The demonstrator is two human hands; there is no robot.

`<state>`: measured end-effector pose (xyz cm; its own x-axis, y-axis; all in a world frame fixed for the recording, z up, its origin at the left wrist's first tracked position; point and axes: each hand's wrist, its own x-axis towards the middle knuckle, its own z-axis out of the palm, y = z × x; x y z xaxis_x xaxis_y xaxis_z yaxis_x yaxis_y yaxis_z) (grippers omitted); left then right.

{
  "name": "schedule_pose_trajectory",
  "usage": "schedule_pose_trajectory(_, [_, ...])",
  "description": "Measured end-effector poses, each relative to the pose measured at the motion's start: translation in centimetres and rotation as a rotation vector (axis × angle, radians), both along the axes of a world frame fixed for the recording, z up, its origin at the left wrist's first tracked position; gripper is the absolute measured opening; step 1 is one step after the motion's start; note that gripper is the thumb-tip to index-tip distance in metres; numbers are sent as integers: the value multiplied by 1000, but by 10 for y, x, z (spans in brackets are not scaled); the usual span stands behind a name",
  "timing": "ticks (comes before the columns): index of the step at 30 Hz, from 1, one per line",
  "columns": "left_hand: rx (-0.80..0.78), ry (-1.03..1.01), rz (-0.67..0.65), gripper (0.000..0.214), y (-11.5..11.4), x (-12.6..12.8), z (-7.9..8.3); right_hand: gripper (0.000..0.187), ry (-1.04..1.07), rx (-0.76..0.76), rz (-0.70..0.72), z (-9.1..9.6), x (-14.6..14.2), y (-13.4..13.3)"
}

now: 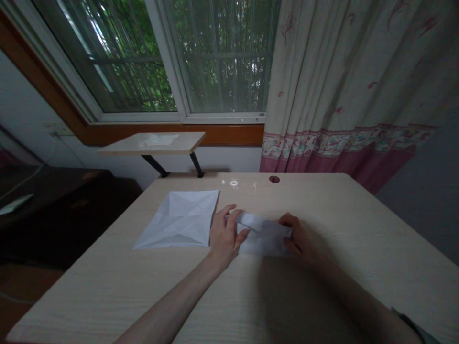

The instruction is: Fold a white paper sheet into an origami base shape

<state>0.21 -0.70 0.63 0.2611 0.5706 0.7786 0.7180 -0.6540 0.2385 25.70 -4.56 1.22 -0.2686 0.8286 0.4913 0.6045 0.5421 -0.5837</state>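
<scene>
A folded piece of white paper (264,235) lies on the pale wooden table (322,286) in front of me. My left hand (224,234) pinches its left end between thumb and fingers. My right hand (298,235) holds its right end, fingers curled over the edge. To the left lies a flat, creased white paper sheet (179,220), touched by neither hand; my left hand is just to its right.
A small round hole (274,179) is in the table's far edge. Behind stand a small side table (154,143), a window and a patterned curtain (351,95). A dark cabinet (53,210) sits at the left.
</scene>
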Motion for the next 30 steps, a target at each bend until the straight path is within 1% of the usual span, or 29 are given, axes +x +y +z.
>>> schedule_pose_trajectory(3, [3, -34, -25, 32, 0, 1, 1, 39, 28, 59, -49, -7, -3, 0])
schedule_pose_trajectory(6, [-4, -70, -78, 31, -1, 2, 1, 42, 55, 137, -100, -14, -5, 4])
schedule_pose_trajectory(9, [-8, -93, -138, 34, -2, 1, 1, 44, 129, 240, -162, -21, -5, 11])
schedule_pose_trajectory(11, [-2, -92, -179, 36, -2, 1, 1, 43, 179, 278, -212, -24, -4, 17])
schedule_pose_trajectory(13, [-7, -88, -196, 38, -3, 2, 2, 41, 214, 273, -259, -26, -3, 21])
schedule_pose_trajectory(16, [-37, -92, -157, 40, -3, 4, 3, 39, 232, 238, -311, -27, -2, 25])
schedule_pose_trajectory(20, [-57, -119, -114, 44, -3, 5, 2, 37, 252, 277, -319, -30, -2, 27])
schedule_pose_trajectory(23, [-82, -178, -117, 46, -1, 5, 0, 39, 343, 240, -316, -33, -3, 30])
schedule_pose_trajectory(26, [-124, -286, -133, 46, 1, 7, -2, 44, 473, 174, -307, -36, -2, 34])
schedule_pose_trajectory(30, [-213, -553, -192, 42, 4, 10, -3, 43, 619, 97, -322, -36, 0, 41])
